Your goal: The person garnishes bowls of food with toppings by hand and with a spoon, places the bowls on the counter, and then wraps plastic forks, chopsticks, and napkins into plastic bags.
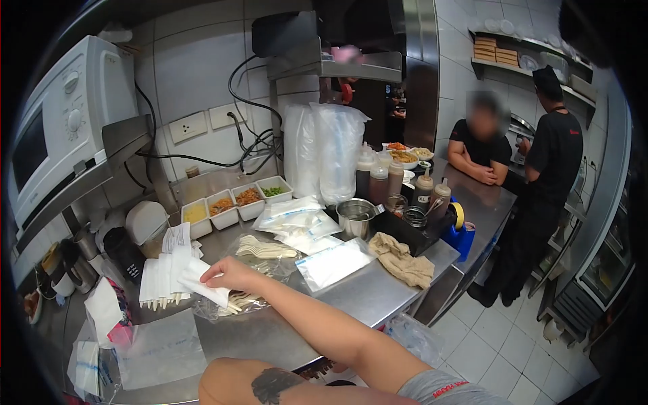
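My right hand [233, 277] reaches in from the right, thumb and fingers pinched on a white paper sleeve [206, 283]. Below it, cream-coloured disposable utensils [239, 302] lie on crumpled clear plastic, and more such utensils [266, 248] sit just behind. Left of the hand is a row of filled white paper sleeves [156, 280] with pale tips sticking out at the front. A printed paper slip [177, 239] stands behind them. My other arm, tattooed, crosses the bottom edge; its hand cannot be made out.
White tubs [223, 217] of chopped food line the wall. A metal pot [358, 217], sauce bottles [378, 179], a tan cloth [401, 260] and plastic packets [335, 262] stand or lie rightward. A flat clear bag [162, 347] lies front left. Two people are beyond the counter.
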